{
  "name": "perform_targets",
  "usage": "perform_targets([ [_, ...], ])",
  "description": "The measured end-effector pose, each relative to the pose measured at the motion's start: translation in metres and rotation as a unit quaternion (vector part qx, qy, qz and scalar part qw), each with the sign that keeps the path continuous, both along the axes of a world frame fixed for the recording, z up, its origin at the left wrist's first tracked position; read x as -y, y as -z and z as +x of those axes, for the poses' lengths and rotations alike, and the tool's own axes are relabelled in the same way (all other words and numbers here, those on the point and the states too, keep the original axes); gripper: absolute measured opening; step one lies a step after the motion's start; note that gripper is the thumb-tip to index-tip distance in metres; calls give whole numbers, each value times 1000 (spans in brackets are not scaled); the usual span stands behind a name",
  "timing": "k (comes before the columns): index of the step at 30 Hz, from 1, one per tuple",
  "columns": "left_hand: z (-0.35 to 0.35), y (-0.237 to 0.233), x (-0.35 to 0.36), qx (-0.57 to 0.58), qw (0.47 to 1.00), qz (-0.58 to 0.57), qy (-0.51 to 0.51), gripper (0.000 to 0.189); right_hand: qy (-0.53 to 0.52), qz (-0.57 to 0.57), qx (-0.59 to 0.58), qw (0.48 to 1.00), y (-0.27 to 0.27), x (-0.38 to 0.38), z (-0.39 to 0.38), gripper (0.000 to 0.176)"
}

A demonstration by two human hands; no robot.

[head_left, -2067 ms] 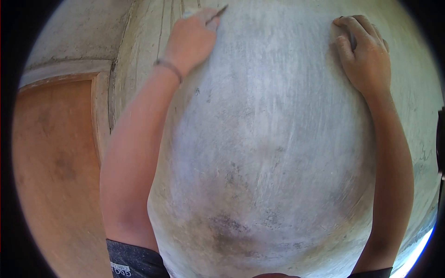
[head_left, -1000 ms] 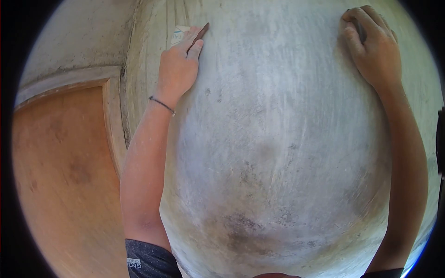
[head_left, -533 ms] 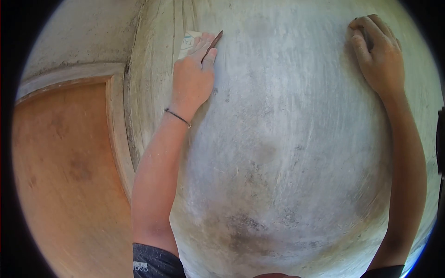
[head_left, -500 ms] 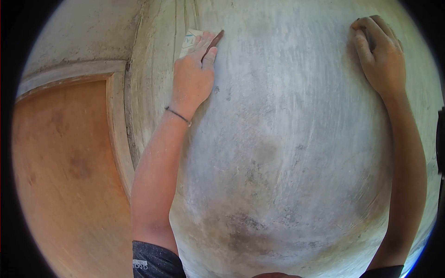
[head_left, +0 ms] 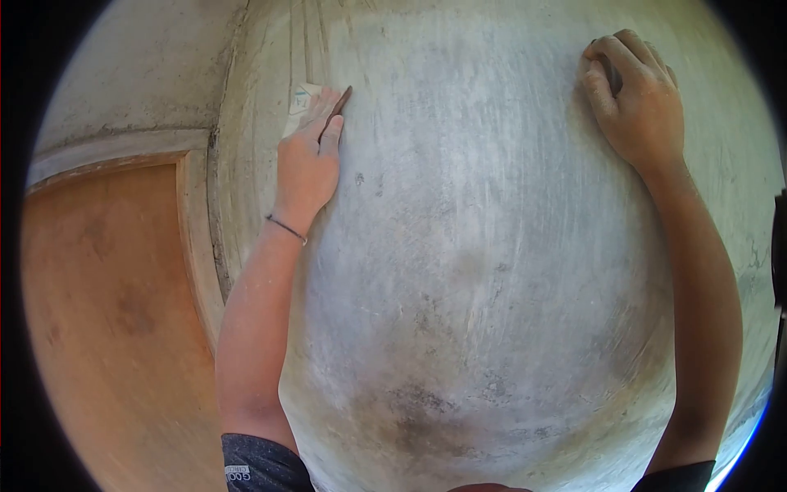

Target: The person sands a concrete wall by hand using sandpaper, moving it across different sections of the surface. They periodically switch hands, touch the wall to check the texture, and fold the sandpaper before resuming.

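Observation:
My left hand (head_left: 308,168) lies against the grey wall (head_left: 459,246) at the upper left, fingers flat over a folded piece of sandpaper (head_left: 302,100). Its pale printed backing shows beside the fingers, and a reddish-brown edge sticks out between thumb and fingers. At the upper right my right hand (head_left: 643,107) rests on the wall with its fingers curled and the thumb close to the index finger. A small dark bit shows at those fingertips, but what they hold, if anything, is hidden.
A brown wooden door panel (head_left: 123,303) in a pale frame (head_left: 197,221) stands left of the wall. Vertical grooves run down the wall above my left hand. Dark stains (head_left: 422,402) mark its lower part. A dark object (head_left: 779,246) is cut off at the right edge.
The view has shifted, so the door and wall marks sit lower and further left. My left hand has slid slightly left and down on the wall with the sandpaper. My right hand stays curled.

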State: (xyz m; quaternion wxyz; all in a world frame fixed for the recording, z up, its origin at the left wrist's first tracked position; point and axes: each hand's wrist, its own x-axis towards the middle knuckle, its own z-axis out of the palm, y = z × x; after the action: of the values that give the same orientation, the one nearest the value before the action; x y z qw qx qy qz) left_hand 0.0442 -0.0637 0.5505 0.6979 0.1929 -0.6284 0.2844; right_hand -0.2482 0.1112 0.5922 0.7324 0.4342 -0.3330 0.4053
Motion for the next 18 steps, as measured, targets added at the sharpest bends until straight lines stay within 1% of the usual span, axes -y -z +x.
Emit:
perform_targets([
  [2,-1,-15,0,4,1000,-5,-26,39,-6,-21,-18,1000,0,-1,1,12],
  [3,-1,-38,-3,6,1000,-12,-22,39,-2,-28,-16,999,2,-2,1,12],
  [4,3,-71,-11,-14,997,75,-35,39,3,-25,-14,1000,2,-3,4,11],
  [5,4,-93,-18,-34,986,159,-47,39,8,-24,-14,1000,0,-3,5,10],
  [6,0,-101,-20,-36,987,152,-44,39,10,-31,-15,999,-2,-2,3,10],
  [7,-9,-104,-24,-43,986,140,-74,39,2,-43,-19,999,-3,0,2,9],
  [8,-15,-104,-27,-49,984,130,-109,39,-9,-53,-21,998,-4,2,2,9],
  [9,-15,-93,-27,-51,983,135,-115,39,-15,-48,-22,998,-3,3,1,9],
  [11,-14,-44,-37,-29,988,155,-5,40,-16,-3,14,1000,0,-4,5,10],
  [13,-12,8,-20,28,997,63,20,40,-24,-7,6,1000,0,-3,4,10],
  [14,-11,21,-17,27,997,67,13,40,-25,-16,-5,1000,0,-1,4,10],
  [16,-13,27,-16,37,998,43,13,39,-19,-25,-2,1000,1,3,2,12],
  [17,-14,11,-19,36,999,35,14,39,-4,-37,1,999,0,2,1,14],
  [18,-14,-17,-23,7,996,78,30,38,-2,-43,1,999,-2,3,0,14],
])
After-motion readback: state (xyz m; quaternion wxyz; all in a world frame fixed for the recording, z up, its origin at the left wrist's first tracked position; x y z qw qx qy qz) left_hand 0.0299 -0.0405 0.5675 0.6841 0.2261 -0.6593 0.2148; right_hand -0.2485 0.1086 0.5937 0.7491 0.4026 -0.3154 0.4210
